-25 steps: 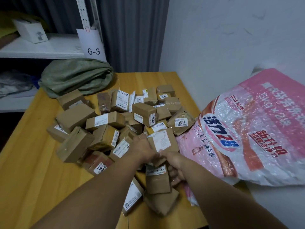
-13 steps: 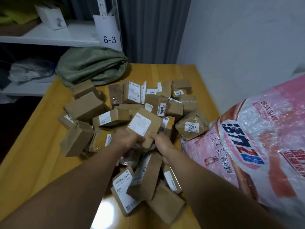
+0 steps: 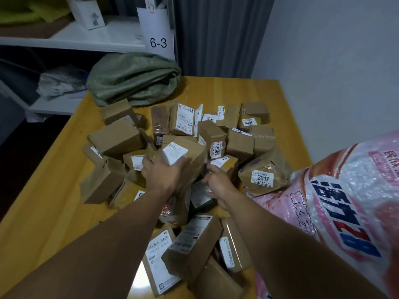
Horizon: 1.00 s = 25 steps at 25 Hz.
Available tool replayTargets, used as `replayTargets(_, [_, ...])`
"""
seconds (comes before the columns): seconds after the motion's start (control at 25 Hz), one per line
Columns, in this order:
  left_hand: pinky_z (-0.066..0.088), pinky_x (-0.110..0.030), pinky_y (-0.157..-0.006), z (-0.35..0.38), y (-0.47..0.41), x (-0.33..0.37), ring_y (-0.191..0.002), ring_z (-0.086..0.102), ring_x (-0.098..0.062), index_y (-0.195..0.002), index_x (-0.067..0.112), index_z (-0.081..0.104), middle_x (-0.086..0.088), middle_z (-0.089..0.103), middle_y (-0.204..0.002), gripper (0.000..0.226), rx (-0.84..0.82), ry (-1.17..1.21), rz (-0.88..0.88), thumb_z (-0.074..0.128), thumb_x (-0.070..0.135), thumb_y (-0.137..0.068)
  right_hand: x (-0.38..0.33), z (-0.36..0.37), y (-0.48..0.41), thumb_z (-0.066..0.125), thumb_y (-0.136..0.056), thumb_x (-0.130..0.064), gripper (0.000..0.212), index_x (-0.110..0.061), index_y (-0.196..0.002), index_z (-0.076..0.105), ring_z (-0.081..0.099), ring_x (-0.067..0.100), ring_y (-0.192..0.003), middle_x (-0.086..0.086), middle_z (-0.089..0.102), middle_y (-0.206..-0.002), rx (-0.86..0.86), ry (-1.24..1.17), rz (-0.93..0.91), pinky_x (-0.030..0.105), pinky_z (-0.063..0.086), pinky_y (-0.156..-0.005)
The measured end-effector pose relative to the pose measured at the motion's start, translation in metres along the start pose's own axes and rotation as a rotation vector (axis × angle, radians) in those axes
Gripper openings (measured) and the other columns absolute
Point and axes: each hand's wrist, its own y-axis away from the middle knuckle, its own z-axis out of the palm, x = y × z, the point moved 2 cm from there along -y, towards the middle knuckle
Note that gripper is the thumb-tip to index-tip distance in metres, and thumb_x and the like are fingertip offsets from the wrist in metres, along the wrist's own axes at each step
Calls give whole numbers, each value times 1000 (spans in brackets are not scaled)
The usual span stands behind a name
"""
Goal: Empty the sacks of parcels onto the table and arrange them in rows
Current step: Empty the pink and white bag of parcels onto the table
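Note:
A heap of brown cardboard parcels [image 3: 213,143] with white labels covers the middle of the yellow wooden table [image 3: 43,201]. My left hand [image 3: 160,175] grips the near edge of one labelled parcel [image 3: 190,157], tilted up over the heap. My right hand [image 3: 217,185] hovers just to the right of that parcel with fingers loosely spread, holding nothing. A bulging pink and white sack [image 3: 345,212] lies at the right, against the heap. Several flat parcels [image 3: 190,251] lie between my forearms near the front edge.
A crumpled green sack [image 3: 133,80] sits at the table's far left corner. Behind it stands a white shelf [image 3: 71,42] with a paper tag "6-3" [image 3: 158,37] and a small white box [image 3: 88,14]. A grey wall runs along the right.
The labelled parcel has been lifted up and away over the heap. My right hand has come off it and the left hand alone holds it. The view has moved closer.

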Motion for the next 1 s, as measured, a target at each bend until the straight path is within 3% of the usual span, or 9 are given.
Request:
replayTargets(0.12, [21, -50, -116, 7, -1, 11, -146, 7, -38, -155, 27, 18, -8, 6, -161, 114, -59, -148, 73, 79, 64, -66, 0, -7, -16, 46, -98, 0, 60, -31, -148, 38, 50, 24, -118, 0, 52, -127, 30, -18, -48, 42, 46, -97])
replayTargets(0.2, [23, -49, -115, 14, -5, 21, -143, 13, -39, -154, 26, 20, -9, 14, -157, 114, -68, -225, 85, 80, 64, -64, -2, -24, -28, 52, -95, -2, 71, -31, -155, 25, 50, 28, -123, 2, 48, -136, 126, -67, -33, 48, 47, -103])
replayTargets(0.44, [30, -47, -113, 60, -7, 55, -138, 18, -38, -149, 28, 26, -9, 21, -149, 107, -191, -267, 124, 81, 62, -63, -9, -84, -45, 53, -88, -9, 79, -28, -155, 14, 60, 29, -103, 13, 55, -134, 317, -214, -5, 49, 54, -89])
replayTargets(0.52, [30, -48, -115, 69, -9, 61, -140, 17, -37, -147, 26, 28, -9, 22, -148, 108, -193, -281, 161, 82, 63, -61, -5, -101, -63, 56, -72, -18, 82, -26, -149, 28, 60, 38, -113, 14, 59, -133, 405, -146, -12, 54, 53, -97])
replayTargets(0.6, [30, -49, -116, 76, -9, 65, -142, 17, -36, -148, 25, 28, -8, 21, -151, 110, -217, -253, 198, 83, 62, -61, 8, -130, -99, 52, -64, -25, 73, -27, -137, 48, 61, 37, -107, 14, 63, -129, 526, 7, -11, 49, 53, -94])
replayTargets(0.72, [38, -47, -111, 85, -5, 67, -137, 32, -36, -147, 22, 30, -10, 28, -145, 108, -287, -185, 181, 83, 62, -62, -13, -141, -68, 53, -77, -25, 47, -19, -123, 63, 61, 38, -107, 11, 65, -124, 624, 153, -14, 46, 53, -93])
replayTargets(0.84, [42, -42, -103, 91, 3, 73, -131, 41, -36, -148, 19, 28, -12, 33, -141, 108, -297, -300, 170, 77, 70, -66, -24, -132, -48, 53, -93, -33, 34, -9, -115, 63, 64, 31, -93, 17, 66, -123, 503, 44, -17, 38, 56, -77])
replayTargets(0.92, [42, -39, -101, 94, 5, 73, -129, 42, -34, -147, 18, 28, -12, 34, -139, 108, -314, -295, 128, 76, 70, -66, -25, -115, -34, 60, -83, -60, 58, -20, -126, 56, 64, 32, -102, 10, 65, -123, 321, -157, 68, 47, 60, -74])
replayTargets(1.0, [42, -36, -96, 95, 7, 72, -124, 42, -29, -144, 18, 31, -10, 35, -134, 102, -375, -228, 126, 82, 62, -66, -28, -108, -22, 70, -74, -66, 79, -27, -135, 41, 62, 35, -111, 6, 61, -126, 214, -121, 122, 55, 59, -75])
